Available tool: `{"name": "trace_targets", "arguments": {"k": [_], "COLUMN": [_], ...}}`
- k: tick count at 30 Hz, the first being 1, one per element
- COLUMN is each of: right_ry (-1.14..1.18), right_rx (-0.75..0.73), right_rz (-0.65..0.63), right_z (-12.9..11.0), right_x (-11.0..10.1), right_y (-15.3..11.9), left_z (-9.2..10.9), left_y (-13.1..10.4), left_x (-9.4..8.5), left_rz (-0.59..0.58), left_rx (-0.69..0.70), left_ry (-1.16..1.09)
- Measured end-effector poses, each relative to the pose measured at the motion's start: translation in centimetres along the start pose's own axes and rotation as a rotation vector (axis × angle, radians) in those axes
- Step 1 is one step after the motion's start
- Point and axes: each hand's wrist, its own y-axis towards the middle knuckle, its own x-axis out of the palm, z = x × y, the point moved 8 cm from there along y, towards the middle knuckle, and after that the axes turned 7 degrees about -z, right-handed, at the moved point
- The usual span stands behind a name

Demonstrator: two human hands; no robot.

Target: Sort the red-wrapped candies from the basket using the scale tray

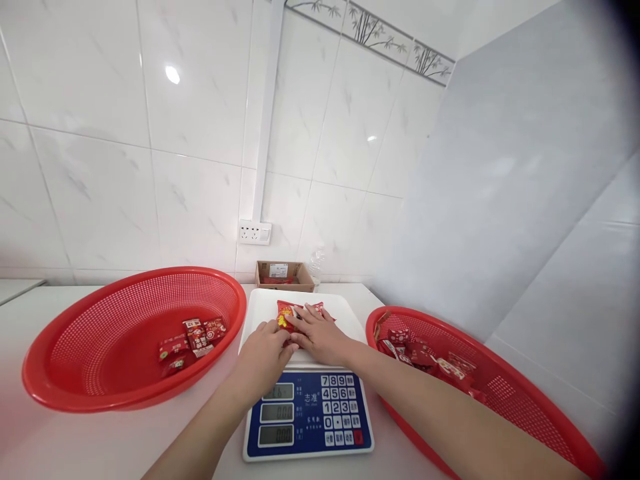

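A red packet (283, 312) with yellow print lies on the white pan (261, 301) of a digital scale, partly covered by my hands. My left hand (267, 353) has its fingers curled at the packet's near left edge. Across the packet's top rests my right hand (320, 333), its fingers stretched out and spread, its thumb close to my left fingers. Below the pan is the scale's blue panel (310, 417), with three displays at left and number keys at right.
To the left stands a red perforated basket (65, 347) holding several small red packets (195, 337). Another red basket (530, 400) with red packets (425, 357) is at right, under my right forearm. Behind the scale are a cardboard box (287, 270), a clear plastic bottle (316, 261) and a wall socket (255, 232).
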Motion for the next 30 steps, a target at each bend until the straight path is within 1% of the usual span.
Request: {"name": "trace_targets", "arguments": {"k": [6,12,16,21,26,30], "right_ry": [-0.015,-0.067,-0.052,0.018,0.066,0.093], "right_rx": [0.09,0.084,0.058,0.071,0.098,0.096], "right_rz": [0.068,0.15,0.119,0.039,0.058,0.091], "right_z": [0.1,0.4,0.9,1.6,1.2,1.2], "right_x": [-0.1,-1.3,-1.2,0.1,0.6,0.0], "right_y": [0.3,-0.2,-0.9,-0.7,0.1,0.2], "left_z": [-0.3,-0.3,-0.1,0.0,0.0,-0.1], "left_y": [-0.1,-0.2,-0.3,-0.2,-0.1,-0.1], "left_x": [-0.3,-0.9,-0.8,-0.3,0.0,0.0], "left_rz": [0.031,0.057,0.048,0.032,0.022,0.014], "left_rx": [0.015,0.038,0.067,0.107,0.116,0.111], "left_ry": [0.015,0.001,-0.017,-0.035,-0.031,-0.022]}}
